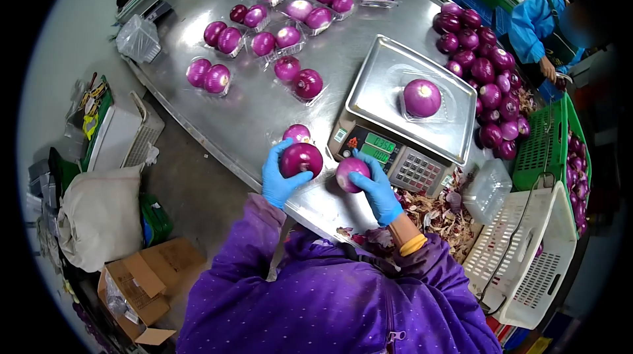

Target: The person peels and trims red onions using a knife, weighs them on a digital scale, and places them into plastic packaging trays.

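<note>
My left hand, in a blue glove, is wrapped round a dark red onion at the front edge of the steel table. Just beyond it sits a lighter onion; whether a tray lies under it is hard to see. My right hand, also gloved, grips a paler red onion in front of the digital scale. On the scale's metal pan, one large onion rests in a clear plastic tray. The scale's green display is lit.
Clear trays with onion pairs spread over the table's far left. At right lie a heap of loose onions, dry skins, stacked clear trays, a green crate and a white crate. Another person stands beyond.
</note>
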Tool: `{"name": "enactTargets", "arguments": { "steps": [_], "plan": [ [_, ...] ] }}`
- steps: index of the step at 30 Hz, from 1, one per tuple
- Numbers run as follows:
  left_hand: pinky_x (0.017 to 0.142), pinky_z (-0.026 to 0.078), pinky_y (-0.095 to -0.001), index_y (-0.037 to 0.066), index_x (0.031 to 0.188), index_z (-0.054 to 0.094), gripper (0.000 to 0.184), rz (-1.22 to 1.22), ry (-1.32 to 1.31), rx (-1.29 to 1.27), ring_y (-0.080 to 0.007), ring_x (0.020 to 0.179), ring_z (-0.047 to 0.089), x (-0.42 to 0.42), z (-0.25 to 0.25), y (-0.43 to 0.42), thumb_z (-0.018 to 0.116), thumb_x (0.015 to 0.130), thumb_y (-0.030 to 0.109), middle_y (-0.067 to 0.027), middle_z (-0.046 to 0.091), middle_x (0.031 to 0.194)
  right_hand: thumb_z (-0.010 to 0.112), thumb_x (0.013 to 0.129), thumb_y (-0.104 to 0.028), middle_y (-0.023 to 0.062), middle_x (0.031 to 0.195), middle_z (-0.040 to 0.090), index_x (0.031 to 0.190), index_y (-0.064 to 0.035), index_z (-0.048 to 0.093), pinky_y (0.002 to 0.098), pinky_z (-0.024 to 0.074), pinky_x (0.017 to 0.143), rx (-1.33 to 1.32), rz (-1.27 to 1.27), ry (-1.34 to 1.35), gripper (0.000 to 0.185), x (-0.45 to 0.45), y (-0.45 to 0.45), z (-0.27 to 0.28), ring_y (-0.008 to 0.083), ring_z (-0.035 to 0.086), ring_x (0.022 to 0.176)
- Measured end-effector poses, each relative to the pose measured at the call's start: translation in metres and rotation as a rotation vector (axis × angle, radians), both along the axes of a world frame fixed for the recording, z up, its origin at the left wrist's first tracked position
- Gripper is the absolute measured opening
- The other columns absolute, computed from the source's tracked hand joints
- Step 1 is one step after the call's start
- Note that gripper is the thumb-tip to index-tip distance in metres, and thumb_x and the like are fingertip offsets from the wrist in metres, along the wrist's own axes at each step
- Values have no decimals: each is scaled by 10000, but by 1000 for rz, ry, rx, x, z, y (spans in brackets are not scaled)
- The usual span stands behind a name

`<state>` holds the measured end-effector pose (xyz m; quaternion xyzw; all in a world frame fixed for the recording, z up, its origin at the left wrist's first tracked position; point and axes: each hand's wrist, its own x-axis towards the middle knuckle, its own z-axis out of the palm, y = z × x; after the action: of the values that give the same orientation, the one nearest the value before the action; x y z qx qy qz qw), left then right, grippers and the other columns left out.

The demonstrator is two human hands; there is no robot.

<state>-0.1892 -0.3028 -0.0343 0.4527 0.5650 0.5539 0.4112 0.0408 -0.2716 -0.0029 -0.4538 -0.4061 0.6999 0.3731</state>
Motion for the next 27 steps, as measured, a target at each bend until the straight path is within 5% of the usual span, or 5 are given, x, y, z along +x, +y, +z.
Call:
{"name": "enactTargets", "arguments": {
  "steps": [8, 12, 16, 23, 27],
  "plan": [
    [988, 425, -449, 65, 1315, 450, 554, 404, -1062, 34, -257, 1150, 520, -25, -13, 3, 563, 873, 380, -121, 516, 1274, 764, 682, -299, 146, 1209, 502, 1277, -105, 457, 436, 334, 998, 873, 440, -867, 697, -88, 20, -17, 322, 477, 1144],
    [984, 417, -391, 52, 1315, 441, 575, 381, -703, 0, -241, 1140, 519, -26, 4, -10, 581, 857, 370, -109, 519, 1248, 736, 712, -416, 140, 1216, 498, 1292, -109, 450, 450, 324, 979, 774, 466, -930, 715, -87, 22, -21, 319, 487, 1122],
    [981, 418, -353, 23, 1353, 371, 700, 197, -288, 66, -234, 1140, 500, 2, 44, -13, 656, 823, 380, -127, 463, 1282, 739, 801, -308, 171, 1348, 406, 1396, -43, 333, 343, 408, 1011, 51, 289, 109, 768, -71, 22, 50, 233, 478, 1189],
    [1057, 330, -375, 8, 1434, 293, 678, -364, -107, 185, -249, 1238, 438, 57, 73, 34, 606, 879, 241, -143, 401, 1393, 716, 788, -192, 59, 1101, 586, 1285, -66, 498, 299, 457, 908, 64, 12, -46, 557, 21, 54, 102, 151, 561, 998],
    [1070, 319, -371, 28, 1420, 336, 681, -291, 155, 199, -257, 1252, 429, 83, 84, 84, 653, 828, 138, -147, 435, 1359, 764, 759, -218, 101, 1107, 561, 1250, -42, 481, 297, 481, 873, 413, -486, -232, 593, 98, 113, 119, 177, 561, 1011]
  ]
}}
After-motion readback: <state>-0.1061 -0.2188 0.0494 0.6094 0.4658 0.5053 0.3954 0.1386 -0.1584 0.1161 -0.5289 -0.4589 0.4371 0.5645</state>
